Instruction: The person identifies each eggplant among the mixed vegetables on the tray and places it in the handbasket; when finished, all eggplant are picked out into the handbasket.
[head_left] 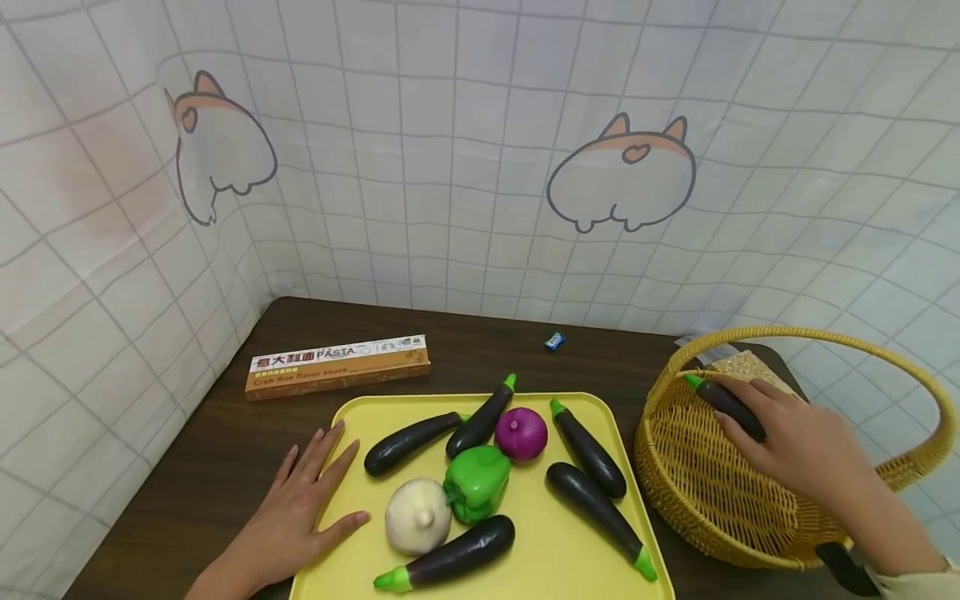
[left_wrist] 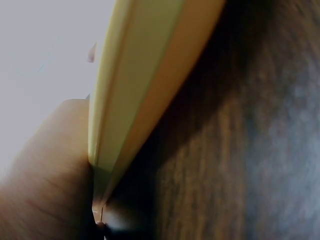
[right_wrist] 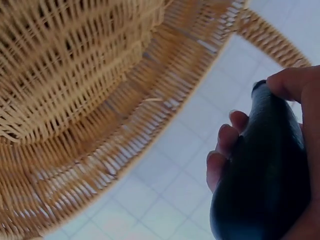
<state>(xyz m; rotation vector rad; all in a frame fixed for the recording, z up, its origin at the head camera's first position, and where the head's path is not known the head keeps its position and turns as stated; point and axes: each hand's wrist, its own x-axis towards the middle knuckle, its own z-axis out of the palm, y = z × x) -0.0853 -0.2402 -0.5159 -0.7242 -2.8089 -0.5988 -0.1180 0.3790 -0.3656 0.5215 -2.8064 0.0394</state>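
R hand (head_left: 802,433), fingers wrapped round an eggplant (head_left: 731,408) over the wicker basket (head_left: 675,512) nr the tabletop's (head_left: 487,350) R edge, should clear the handle (head_left: 810,332) w/ a firm mid-body grip, L hand (head_left: 292,517) resting, fingers spread & unclenched, on the yellow tray's (head_left: 558,558) L rim.

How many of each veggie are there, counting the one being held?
Eggplants: 6 (5 on the yellow tray, 1 in the right hand)
Purple onion: 1
Green pepper: 1
White bulb: 1
Total: 9
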